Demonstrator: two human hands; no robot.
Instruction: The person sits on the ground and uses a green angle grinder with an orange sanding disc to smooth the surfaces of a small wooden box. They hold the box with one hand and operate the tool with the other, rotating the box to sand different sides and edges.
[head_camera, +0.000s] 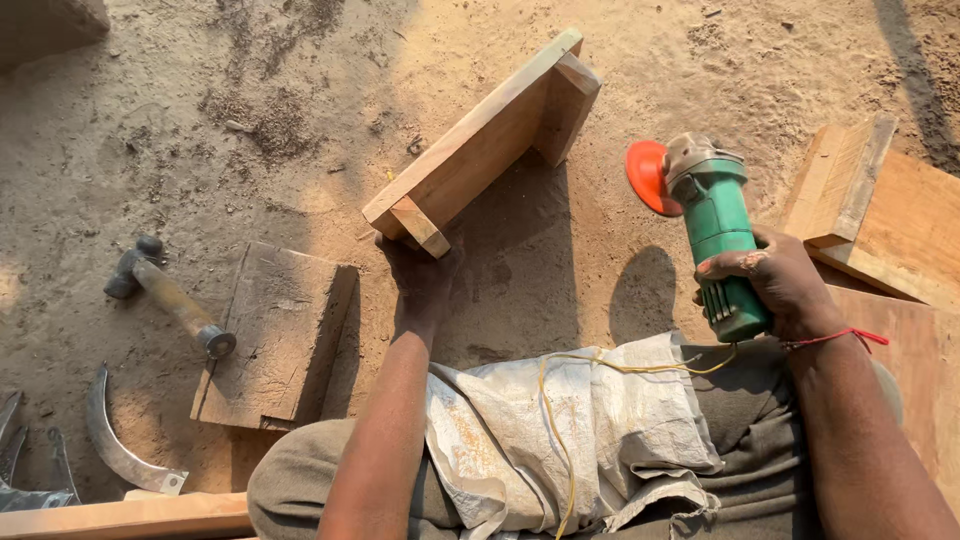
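My left hand (422, 272) grips the near end of a wooden piece (480, 140), a plank with short cross blocks at both ends, tilted up off the sandy ground. My right hand (775, 280) holds a green angle grinder (718, 230) by its body. The grinder's orange disc (648, 176) points toward the plank but stays apart from it, to its right. A yellow cord (560, 400) runs from the grinder over a white sack (560, 420) on my lap.
A hammer (165, 295) lies on the ground at left beside a flat wooden block (275, 335). A curved metal blade (115, 440) lies lower left. More wooden boards (880, 215) are stacked at right, and a plank (120, 518) runs along the bottom left.
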